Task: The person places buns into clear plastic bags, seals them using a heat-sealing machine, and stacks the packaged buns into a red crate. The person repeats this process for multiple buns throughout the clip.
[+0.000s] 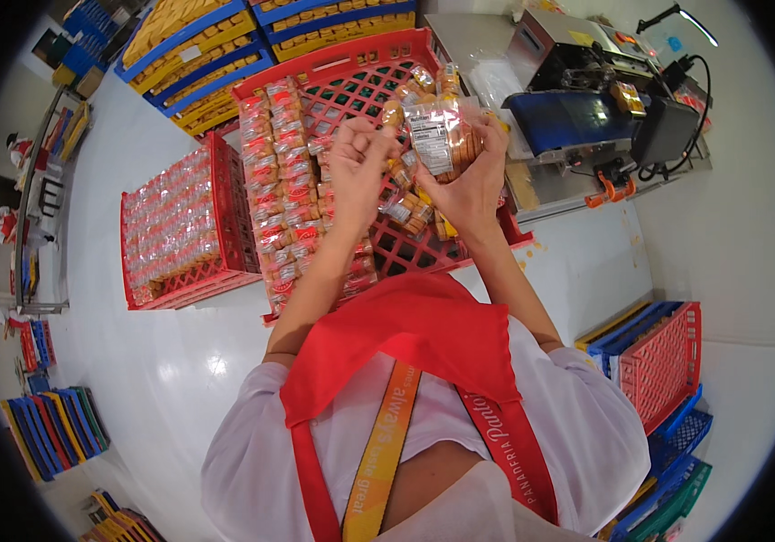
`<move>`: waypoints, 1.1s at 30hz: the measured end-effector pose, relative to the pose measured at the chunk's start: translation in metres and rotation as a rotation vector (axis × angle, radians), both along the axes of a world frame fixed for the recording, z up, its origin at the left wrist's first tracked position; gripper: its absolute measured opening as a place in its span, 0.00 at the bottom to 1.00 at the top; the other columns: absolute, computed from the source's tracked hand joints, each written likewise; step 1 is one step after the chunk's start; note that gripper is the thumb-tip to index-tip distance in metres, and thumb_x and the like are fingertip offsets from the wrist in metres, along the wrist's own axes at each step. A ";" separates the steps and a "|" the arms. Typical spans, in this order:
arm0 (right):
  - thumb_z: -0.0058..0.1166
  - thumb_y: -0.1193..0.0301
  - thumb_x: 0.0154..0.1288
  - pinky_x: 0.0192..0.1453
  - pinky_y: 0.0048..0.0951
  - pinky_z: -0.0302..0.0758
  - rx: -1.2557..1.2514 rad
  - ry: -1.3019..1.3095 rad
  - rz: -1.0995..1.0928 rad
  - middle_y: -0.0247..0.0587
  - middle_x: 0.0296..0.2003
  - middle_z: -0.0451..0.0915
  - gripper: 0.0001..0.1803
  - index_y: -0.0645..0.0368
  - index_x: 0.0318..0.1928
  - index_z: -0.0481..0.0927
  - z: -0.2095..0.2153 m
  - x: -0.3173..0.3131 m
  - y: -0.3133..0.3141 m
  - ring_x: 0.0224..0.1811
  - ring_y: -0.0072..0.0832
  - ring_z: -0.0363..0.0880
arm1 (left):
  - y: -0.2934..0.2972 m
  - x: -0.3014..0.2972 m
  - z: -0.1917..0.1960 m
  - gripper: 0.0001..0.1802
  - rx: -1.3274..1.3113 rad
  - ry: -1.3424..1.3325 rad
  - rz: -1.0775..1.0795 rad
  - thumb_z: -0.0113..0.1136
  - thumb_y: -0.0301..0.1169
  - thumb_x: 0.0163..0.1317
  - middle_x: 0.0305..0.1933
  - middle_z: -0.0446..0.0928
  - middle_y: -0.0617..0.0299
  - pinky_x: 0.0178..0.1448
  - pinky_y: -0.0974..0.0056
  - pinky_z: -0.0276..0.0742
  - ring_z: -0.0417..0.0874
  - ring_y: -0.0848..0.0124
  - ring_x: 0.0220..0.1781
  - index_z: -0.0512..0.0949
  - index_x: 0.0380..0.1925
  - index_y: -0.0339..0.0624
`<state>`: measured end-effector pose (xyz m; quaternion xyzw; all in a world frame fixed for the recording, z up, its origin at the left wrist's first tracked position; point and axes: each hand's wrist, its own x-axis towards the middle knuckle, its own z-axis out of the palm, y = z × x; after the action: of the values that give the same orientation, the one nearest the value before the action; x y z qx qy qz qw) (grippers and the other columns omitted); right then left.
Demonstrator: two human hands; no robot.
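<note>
My right hand grips a clear packet of round cookies, its white printed label facing up. Close by on its left, my left hand is closed with fingers curled; what its fingertips pinch, if anything, I cannot make out. Both hands are over a large red plastic crate with a lattice bottom. Rows of wrapped cookie packets fill the crate's left side. Several loose packets lie jumbled beneath the hands toward its right side.
A second red crate full of packets stands at left. Blue and yellow trays of baked goods are stacked behind. At right, a packaging machine rests on a metal table. More crates stand at lower right.
</note>
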<state>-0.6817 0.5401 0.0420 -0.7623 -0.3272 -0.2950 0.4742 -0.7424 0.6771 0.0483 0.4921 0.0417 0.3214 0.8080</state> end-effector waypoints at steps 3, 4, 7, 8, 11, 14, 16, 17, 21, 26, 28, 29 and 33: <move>0.72 0.66 0.36 0.62 0.49 0.61 -0.034 -0.027 0.013 0.58 0.56 0.64 0.45 0.60 0.56 0.62 0.004 0.002 0.002 0.59 0.53 0.63 | -0.009 0.000 0.008 0.10 0.186 0.059 0.035 0.62 0.23 0.60 0.31 0.79 0.64 0.36 0.77 0.71 0.76 0.82 0.32 0.71 0.38 0.38; 0.72 0.66 0.36 0.61 0.49 0.61 -0.048 -0.042 0.016 0.58 0.57 0.64 0.46 0.59 0.57 0.61 0.004 0.005 0.003 0.59 0.53 0.63 | -0.009 0.003 0.008 0.10 0.214 0.069 0.050 0.62 0.23 0.59 0.31 0.79 0.65 0.35 0.77 0.71 0.76 0.83 0.32 0.72 0.38 0.37; 0.72 0.67 0.35 0.61 0.50 0.61 0.127 -0.158 0.093 0.57 0.57 0.64 0.47 0.53 0.58 0.60 -0.009 0.020 0.005 0.59 0.53 0.64 | -0.003 0.006 0.006 0.09 0.285 0.155 0.030 0.62 0.25 0.60 0.34 0.79 0.64 0.40 0.75 0.72 0.77 0.81 0.34 0.75 0.39 0.36; 0.73 0.67 0.35 0.60 0.50 0.61 0.129 -0.172 0.092 0.56 0.57 0.64 0.47 0.53 0.59 0.60 -0.012 0.022 0.004 0.59 0.52 0.64 | -0.001 0.006 0.005 0.09 0.304 0.195 0.016 0.62 0.26 0.61 0.35 0.80 0.63 0.42 0.74 0.72 0.77 0.80 0.35 0.76 0.39 0.35; 0.73 0.67 0.35 0.60 0.51 0.61 0.134 -0.183 0.114 0.55 0.56 0.64 0.48 0.53 0.59 0.59 -0.017 0.027 0.003 0.58 0.52 0.64 | -0.002 0.007 0.005 0.07 0.255 0.255 0.033 0.62 0.27 0.61 0.38 0.80 0.62 0.44 0.73 0.72 0.77 0.80 0.37 0.79 0.36 0.34; 0.74 0.68 0.35 0.59 0.49 0.62 0.112 -0.140 0.169 0.55 0.56 0.64 0.49 0.53 0.60 0.58 -0.020 0.028 0.004 0.58 0.50 0.65 | -0.002 0.014 0.006 0.07 0.357 0.321 0.116 0.63 0.28 0.61 0.38 0.78 0.64 0.45 0.73 0.71 0.76 0.80 0.38 0.79 0.34 0.34; 0.75 0.67 0.36 0.59 0.46 0.63 0.059 -0.120 0.181 0.54 0.56 0.64 0.50 0.54 0.60 0.57 -0.023 0.028 0.004 0.58 0.48 0.65 | 0.001 0.018 0.000 0.07 0.361 0.296 0.116 0.63 0.27 0.60 0.38 0.77 0.65 0.45 0.73 0.71 0.76 0.80 0.39 0.79 0.35 0.35; 0.74 0.67 0.39 0.58 0.43 0.65 0.125 0.023 0.274 0.53 0.55 0.65 0.49 0.54 0.61 0.56 -0.022 0.028 0.004 0.57 0.45 0.67 | 0.002 0.020 -0.004 0.06 0.363 0.284 0.112 0.63 0.27 0.60 0.38 0.77 0.66 0.46 0.73 0.70 0.76 0.79 0.40 0.80 0.35 0.35; 0.67 0.69 0.52 0.53 0.31 0.68 0.350 0.686 0.665 0.46 0.48 0.72 0.35 0.58 0.58 0.63 -0.020 0.044 0.003 0.50 0.31 0.72 | 0.015 0.017 -0.017 0.06 0.355 0.301 0.113 0.63 0.27 0.60 0.37 0.75 0.67 0.45 0.73 0.70 0.75 0.79 0.39 0.81 0.34 0.35; 0.57 0.75 0.61 0.46 0.24 0.70 0.223 0.666 0.697 0.36 0.32 0.80 0.05 0.65 0.30 0.81 -0.043 0.068 0.018 0.37 0.22 0.75 | 0.026 0.011 -0.044 0.07 0.520 0.390 0.216 0.64 0.28 0.58 0.33 0.76 0.64 0.43 0.69 0.71 0.74 0.79 0.33 0.83 0.32 0.34; 0.57 0.75 0.61 0.43 0.25 0.71 0.221 0.556 0.717 0.37 0.31 0.79 0.04 0.64 0.31 0.81 -0.055 0.068 0.028 0.35 0.24 0.75 | 0.034 0.004 -0.046 0.07 0.560 0.437 0.245 0.64 0.29 0.58 0.34 0.77 0.62 0.47 0.67 0.71 0.76 0.75 0.35 0.83 0.33 0.35; 0.57 0.75 0.60 0.42 0.26 0.71 0.216 0.503 0.726 0.38 0.30 0.79 0.04 0.64 0.32 0.81 -0.062 0.066 0.033 0.34 0.25 0.75 | 0.038 -0.002 -0.048 0.08 0.577 0.461 0.258 0.64 0.29 0.57 0.34 0.77 0.61 0.49 0.66 0.71 0.76 0.74 0.36 0.83 0.33 0.36; 0.57 0.74 0.58 0.37 0.28 0.71 -0.079 0.550 0.693 0.41 0.27 0.76 0.04 0.61 0.32 0.82 -0.089 0.038 0.046 0.31 0.32 0.75 | 0.071 -0.041 -0.062 0.08 0.859 0.606 0.159 0.65 0.30 0.56 0.37 0.79 0.58 0.50 0.65 0.71 0.78 0.66 0.40 0.84 0.34 0.38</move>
<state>-0.6438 0.5865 -0.0470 -0.6754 -0.4361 0.1078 0.5848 -0.7837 0.7484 -0.0141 0.8448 0.1750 0.2131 0.4585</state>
